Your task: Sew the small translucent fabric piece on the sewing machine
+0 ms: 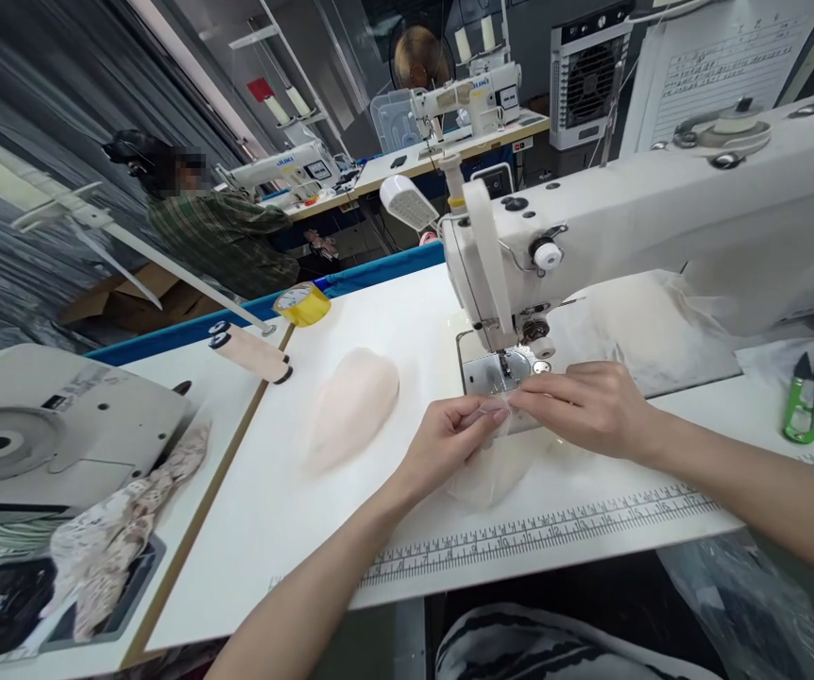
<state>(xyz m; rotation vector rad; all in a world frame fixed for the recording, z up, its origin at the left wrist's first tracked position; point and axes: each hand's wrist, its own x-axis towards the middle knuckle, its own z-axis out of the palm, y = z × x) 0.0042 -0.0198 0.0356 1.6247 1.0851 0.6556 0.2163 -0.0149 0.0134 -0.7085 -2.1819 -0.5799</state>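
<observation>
My left hand [449,442] and my right hand [584,406] meet just in front of the needle plate [484,370] of a white sewing machine [634,217]. Both pinch a thin, sheer pale piece of fabric [488,477] that lies on the white table [350,529] below them. The fingers of each hand are pressed together on the fabric's edge. A stack of similar pale pink pieces [351,406] rests to the left of my left hand.
Green thread snips [807,401] lie at the right. A yellow tape roll [302,304] and a pink roller [251,354] sit at the table's far left. A printed ruler [549,534] runs along the front edge. Another person [215,227] works at the back.
</observation>
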